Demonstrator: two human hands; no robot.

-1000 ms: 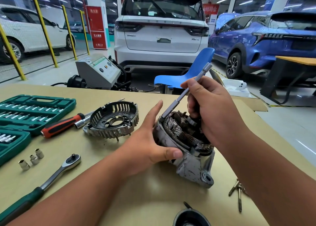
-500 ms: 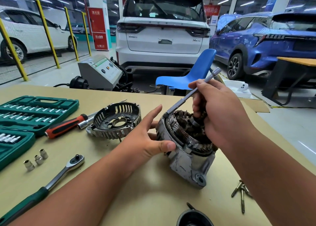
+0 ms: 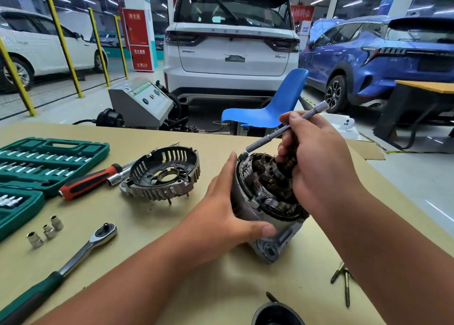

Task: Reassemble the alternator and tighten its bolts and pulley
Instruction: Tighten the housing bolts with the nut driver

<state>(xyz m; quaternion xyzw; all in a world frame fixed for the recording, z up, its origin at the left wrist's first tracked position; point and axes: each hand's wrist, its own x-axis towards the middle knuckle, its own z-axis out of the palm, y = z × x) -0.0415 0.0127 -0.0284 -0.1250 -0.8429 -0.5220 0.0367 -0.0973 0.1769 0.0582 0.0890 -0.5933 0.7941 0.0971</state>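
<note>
Now left hand (image 3: 221, 218) grips alternator (image 3: 266, 194); markings illegible.

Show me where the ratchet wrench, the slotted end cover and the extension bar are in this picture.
ratchet wrench (image 3: 104, 232): head view, on its round silver head.
slotted end cover (image 3: 152, 192): head view, on its ribbed front wall.
extension bar (image 3: 265, 139): head view, on its bare lower shaft.

1. White SUV (image 3: 231, 54), rear-on, centre background.
2. Blue car (image 3: 380, 62) parked to its right.
3. Blue chair (image 3: 267, 108) in front of the SUV.
4. Grey machine (image 3: 140, 103) on the floor, left of the chair.
5. Yellow posts (image 3: 62, 47) far left.
</note>
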